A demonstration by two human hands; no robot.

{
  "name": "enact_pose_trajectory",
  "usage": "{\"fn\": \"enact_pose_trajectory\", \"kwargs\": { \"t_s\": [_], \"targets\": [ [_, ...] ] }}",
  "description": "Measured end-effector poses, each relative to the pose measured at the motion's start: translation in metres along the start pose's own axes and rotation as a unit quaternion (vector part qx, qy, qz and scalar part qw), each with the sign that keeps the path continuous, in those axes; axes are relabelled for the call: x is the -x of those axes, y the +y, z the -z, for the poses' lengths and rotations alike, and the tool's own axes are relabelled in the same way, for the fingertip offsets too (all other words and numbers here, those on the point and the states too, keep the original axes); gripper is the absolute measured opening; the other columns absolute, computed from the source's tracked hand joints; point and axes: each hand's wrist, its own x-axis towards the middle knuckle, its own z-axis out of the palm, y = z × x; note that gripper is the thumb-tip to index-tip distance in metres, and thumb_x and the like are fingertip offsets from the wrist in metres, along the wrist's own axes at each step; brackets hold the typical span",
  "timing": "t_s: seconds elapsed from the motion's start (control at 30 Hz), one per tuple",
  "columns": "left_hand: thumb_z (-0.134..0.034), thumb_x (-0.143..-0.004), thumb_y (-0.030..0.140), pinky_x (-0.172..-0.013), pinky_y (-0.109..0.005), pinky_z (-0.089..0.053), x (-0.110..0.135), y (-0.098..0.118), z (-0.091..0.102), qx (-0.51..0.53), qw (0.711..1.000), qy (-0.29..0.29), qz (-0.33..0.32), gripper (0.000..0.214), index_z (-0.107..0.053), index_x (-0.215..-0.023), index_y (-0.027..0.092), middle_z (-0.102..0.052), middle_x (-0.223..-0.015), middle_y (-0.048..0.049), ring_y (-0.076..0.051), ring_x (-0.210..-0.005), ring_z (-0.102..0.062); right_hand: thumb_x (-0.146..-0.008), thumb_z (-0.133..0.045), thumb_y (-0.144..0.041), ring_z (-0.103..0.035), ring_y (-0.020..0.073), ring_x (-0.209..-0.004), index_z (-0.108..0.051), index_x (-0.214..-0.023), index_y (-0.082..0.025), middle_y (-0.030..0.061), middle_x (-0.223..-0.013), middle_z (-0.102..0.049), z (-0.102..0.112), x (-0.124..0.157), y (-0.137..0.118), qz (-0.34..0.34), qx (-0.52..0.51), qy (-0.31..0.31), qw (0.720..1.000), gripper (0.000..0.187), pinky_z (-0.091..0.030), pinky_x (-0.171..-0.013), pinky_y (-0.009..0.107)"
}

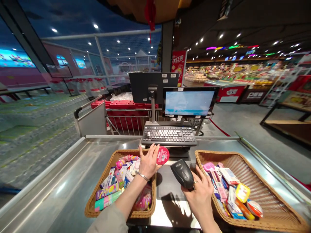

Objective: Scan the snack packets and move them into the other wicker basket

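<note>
My left hand holds up a small round pink packet between thumb and fingers, just in front of the keyboard. My right hand grips a black handheld barcode scanner, whose head points up toward the pink packet. Both hands hover over the gap between two wicker baskets. The left basket holds several colourful candy and snack packs. The right basket holds several more packs along its left side.
A till screen and the back of a second monitor stand behind the keyboard on the steel checkout counter. Red shopping baskets and a metal rail sit beyond. Shop aisles stretch away on the right.
</note>
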Motion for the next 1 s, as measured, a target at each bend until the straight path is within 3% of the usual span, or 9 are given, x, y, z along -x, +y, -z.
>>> {"fn": "enact_pose_trajectory", "kwargs": {
  "t_s": [0.57, 1.0],
  "targets": [
    [-0.066, -0.08, 0.045, -0.114, -0.065, 0.014, -0.015, 0.018, -0.008, 0.011, 0.999, -0.007, -0.042, 0.084, -0.03, -0.15, 0.016, -0.056, -0.139, -0.0178, -0.033, -0.135, -0.045, -0.069, -0.057, -0.018, -0.047, 0.0317, -0.128, -0.068, -0.099, -0.026, 0.0011, -0.118, -0.069, 0.016, 0.005, 0.007, 0.003, 0.016, -0.029, 0.999, 0.032, -0.028, -0.104, 0.054],
    [-0.067, -0.08, 0.046, -0.115, -0.064, 0.014, -0.017, 0.021, -0.01, 0.024, 0.999, -0.004, -0.041, 0.083, -0.032, -0.149, 0.015, -0.058, -0.136, -0.0171, -0.033, -0.134, -0.046, -0.069, -0.058, -0.018, -0.048, 0.0323, -0.127, -0.068, -0.098, -0.026, 0.0014, -0.115, -0.071, 0.016, 0.004, 0.009, 0.008, 0.01, -0.041, 0.999, 0.032, -0.026, -0.105, 0.057]
  ]
}}
